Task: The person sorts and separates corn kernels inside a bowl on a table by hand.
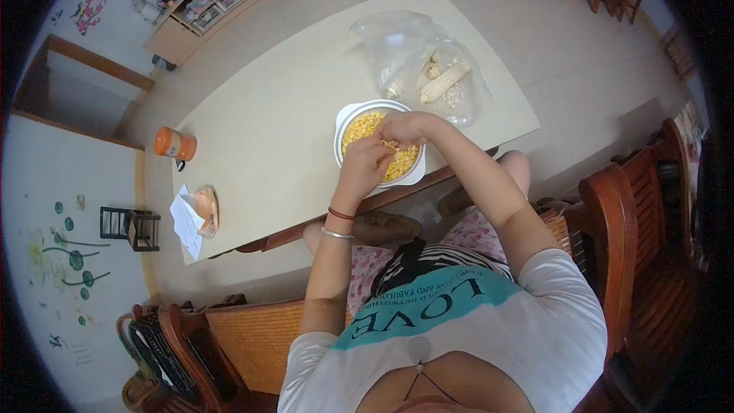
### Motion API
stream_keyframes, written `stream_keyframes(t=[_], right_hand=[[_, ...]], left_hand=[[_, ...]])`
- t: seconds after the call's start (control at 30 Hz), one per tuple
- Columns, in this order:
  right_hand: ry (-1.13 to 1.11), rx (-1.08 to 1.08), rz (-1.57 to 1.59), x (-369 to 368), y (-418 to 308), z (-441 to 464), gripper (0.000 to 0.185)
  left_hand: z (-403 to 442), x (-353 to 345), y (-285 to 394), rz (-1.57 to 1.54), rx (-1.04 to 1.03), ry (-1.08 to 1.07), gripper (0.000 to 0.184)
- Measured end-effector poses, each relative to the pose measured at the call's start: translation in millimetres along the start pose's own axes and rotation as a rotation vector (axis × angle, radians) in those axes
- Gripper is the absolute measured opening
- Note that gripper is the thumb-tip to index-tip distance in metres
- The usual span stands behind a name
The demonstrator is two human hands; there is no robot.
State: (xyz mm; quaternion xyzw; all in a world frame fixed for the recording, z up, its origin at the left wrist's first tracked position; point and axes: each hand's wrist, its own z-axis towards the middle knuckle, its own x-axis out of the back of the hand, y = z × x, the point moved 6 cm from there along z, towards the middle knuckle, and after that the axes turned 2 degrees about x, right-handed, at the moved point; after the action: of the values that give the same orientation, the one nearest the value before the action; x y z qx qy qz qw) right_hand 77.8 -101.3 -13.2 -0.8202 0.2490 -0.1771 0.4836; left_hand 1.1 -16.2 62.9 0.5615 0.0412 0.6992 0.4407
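A white bowl with side handles holds loose yellow corn kernels near the table's front edge. Over its left part is my left hand, fingers curled and pinched together, with a red cord and a silvery bangle on the wrist. My right hand reaches in from the right, its fingers bent and closed close to the left fingertips. Whatever sits between the fingers is too small or hidden to name. Beyond the bowl, a clear plastic bag lies with a stripped corncob and pale crumbs on it.
On the left of the pale table stand an orange container and some white papers beside a wrapped item. Wooden chairs and a bench surround me. A TV cabinet is at the far wall.
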Motion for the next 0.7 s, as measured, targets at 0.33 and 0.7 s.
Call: stream_keyframes(t=[0.33,0.7], right_hand=[[-0.005,-0.002,-0.047,4.1,12.4,16.3,0.015],[0.098,0.055,-0.037,-5.0,-17.4,-17.8,0.022]], left_hand=[[8.0,-10.2,3.6,0.092,-0.046,-0.105,0.011],[-4.3,11.1,-33.2,-0.299,0.472,0.263,0.01]])
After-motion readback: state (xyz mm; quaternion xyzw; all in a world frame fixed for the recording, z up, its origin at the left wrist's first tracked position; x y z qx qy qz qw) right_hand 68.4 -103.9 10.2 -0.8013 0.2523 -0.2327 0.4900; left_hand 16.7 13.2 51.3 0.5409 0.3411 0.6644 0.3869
